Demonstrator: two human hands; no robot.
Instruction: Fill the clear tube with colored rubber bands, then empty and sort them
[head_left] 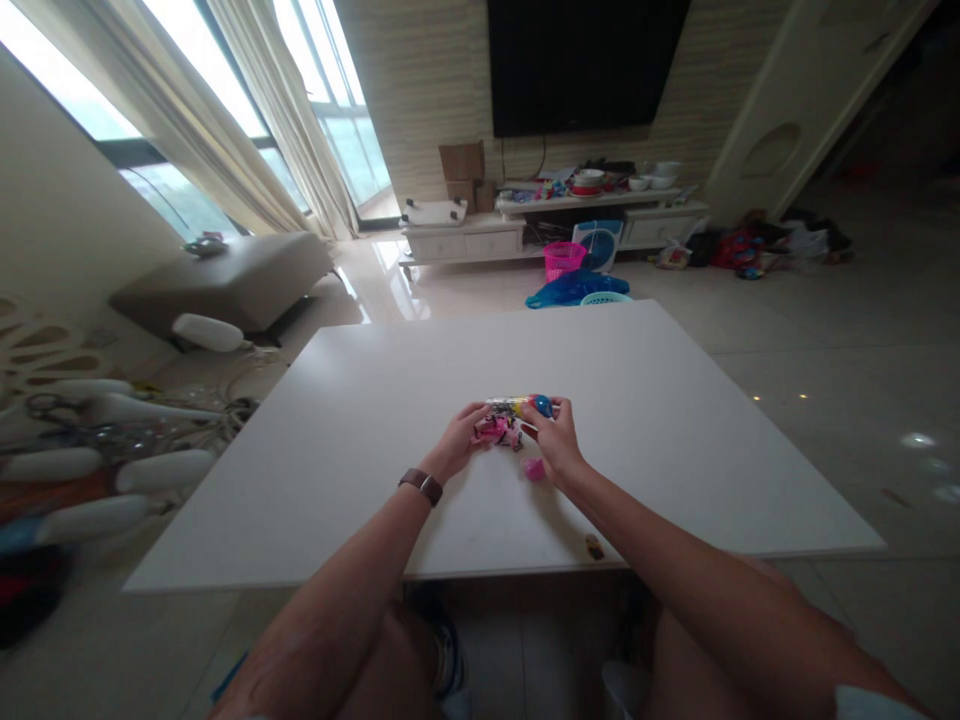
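White bench [360,450]; colourful tube [511,405] near pink scraps [496,432], left hand [454,446] pinching clear end, right hand [559,441] with fingers curled round blue end, probably for steadiness.

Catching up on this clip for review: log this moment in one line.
left hand: at colourful tube, clear end; right hand: holding same tube, blue end; near hands: pink bundle, small pink piece; surface: white table

No legible text, label, brand, number or sign on any surface in view; dark markings on the clear, multicoloured tube [512,405] too small to read.
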